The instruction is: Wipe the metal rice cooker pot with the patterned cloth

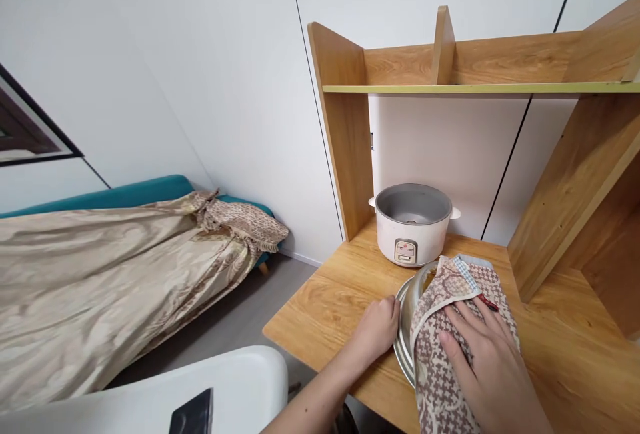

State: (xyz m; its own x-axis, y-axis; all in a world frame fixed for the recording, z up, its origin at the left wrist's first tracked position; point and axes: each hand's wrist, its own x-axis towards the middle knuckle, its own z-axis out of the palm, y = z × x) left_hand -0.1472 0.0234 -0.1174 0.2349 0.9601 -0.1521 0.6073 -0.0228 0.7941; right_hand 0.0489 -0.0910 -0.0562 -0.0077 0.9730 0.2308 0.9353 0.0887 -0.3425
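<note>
The patterned cloth (445, 347) covers most of the metal pot (406, 327), so only its left rim shows (what lies inside is too little seen to tell). The right hand (487, 354) runs off the bottom edge. The left hand (377, 327) hides its fingertips against the rim. The cooker's front label (406, 251) is too small to read.

Brown-and-cream houndstooth cloth (440, 361), white rice cooker (411, 227)
</note>
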